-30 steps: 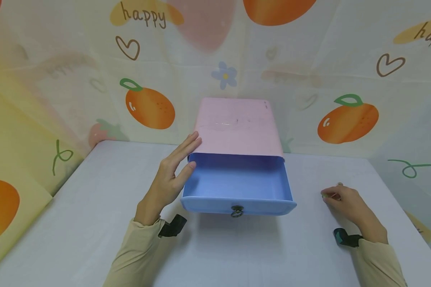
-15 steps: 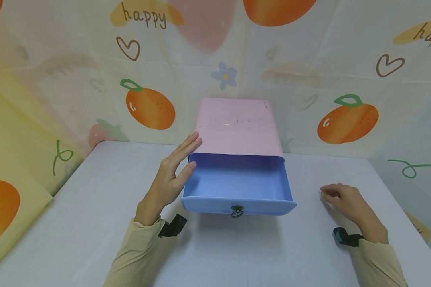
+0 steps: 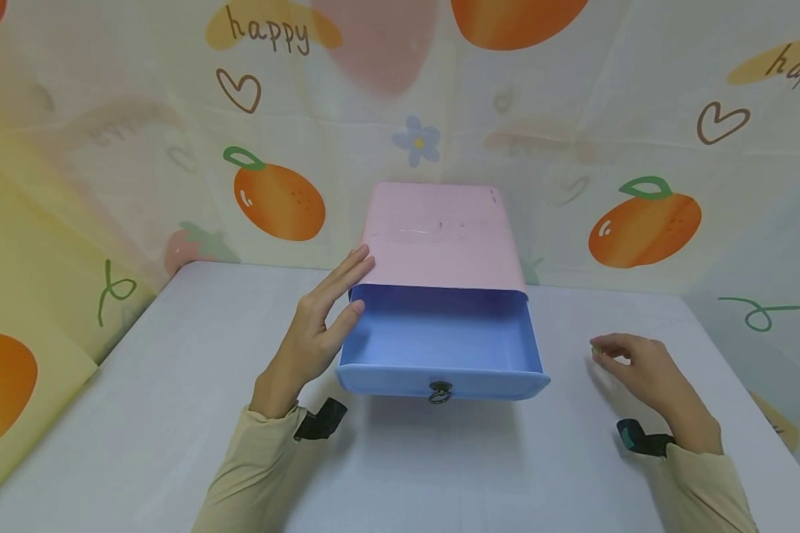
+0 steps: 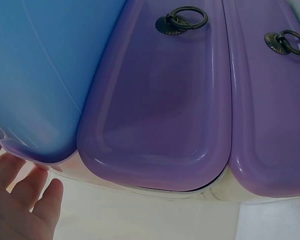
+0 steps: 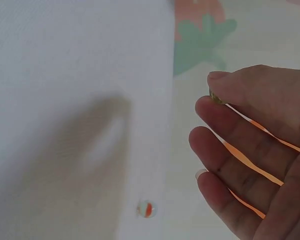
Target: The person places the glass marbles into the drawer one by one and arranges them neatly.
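Observation:
A small drawer cabinet (image 3: 440, 233) with a pink top stands on the table, its blue drawer (image 3: 440, 379) pulled out and bare inside. My left hand (image 3: 310, 340) rests fingers extended against the cabinet's left side by the drawer. Away to the right, my right hand (image 3: 650, 374) is raised over the table and pinches a small, shiny, yellow-green marble (image 5: 216, 97) between thumb and index finger; most of it is covered by the fingertips. Another marble (image 5: 146, 209), clear with orange and white inside, lies on the table in the right wrist view.
Below the blue drawer, purple drawers (image 4: 160, 100) with ring pulls (image 4: 187, 19) appear pushed in. A white cloth covers the table (image 3: 440, 474). Behind it hangs a patterned sheet (image 3: 547, 111) with oranges. The blue drawer sticks out toward me, with a ring pull (image 3: 440, 392) in front.
My right hand has lifted slightly and moved a little left and away from me, with the marble pinched. The left hand, cabinet and drawer have stayed still.

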Demonstrator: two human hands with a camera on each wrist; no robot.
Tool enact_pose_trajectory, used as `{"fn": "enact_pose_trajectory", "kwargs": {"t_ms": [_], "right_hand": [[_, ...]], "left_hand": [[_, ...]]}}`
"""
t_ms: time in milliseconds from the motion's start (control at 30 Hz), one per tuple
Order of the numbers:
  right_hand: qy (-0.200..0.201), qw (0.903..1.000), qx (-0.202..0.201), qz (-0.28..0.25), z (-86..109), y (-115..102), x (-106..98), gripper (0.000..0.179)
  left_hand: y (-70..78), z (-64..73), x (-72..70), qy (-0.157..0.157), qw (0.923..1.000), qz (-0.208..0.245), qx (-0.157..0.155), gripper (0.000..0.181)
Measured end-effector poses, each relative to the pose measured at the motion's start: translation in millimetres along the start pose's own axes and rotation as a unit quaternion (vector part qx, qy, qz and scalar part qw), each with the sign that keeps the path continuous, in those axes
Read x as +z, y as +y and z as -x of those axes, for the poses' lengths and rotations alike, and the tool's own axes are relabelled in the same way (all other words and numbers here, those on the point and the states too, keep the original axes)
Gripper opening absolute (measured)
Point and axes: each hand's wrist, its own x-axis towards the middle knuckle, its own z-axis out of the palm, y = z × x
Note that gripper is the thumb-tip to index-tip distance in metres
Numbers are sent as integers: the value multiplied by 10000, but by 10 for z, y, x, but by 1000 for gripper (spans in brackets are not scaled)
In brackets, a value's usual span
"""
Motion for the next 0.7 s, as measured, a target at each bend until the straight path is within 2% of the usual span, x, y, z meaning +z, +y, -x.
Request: {"fn": "enact_pose_trajectory", "kwargs": {"t_ms": [167,700], "right_hand": [[215,9996,-167,55,7,-79,-34,28],[415,9985,-343,74,48,-376,-171,30]], "left_hand": [[-6,0,3,-9,10000,-6,-7,51],[-5,11,7,-19,10000,8,-50,51]]}}
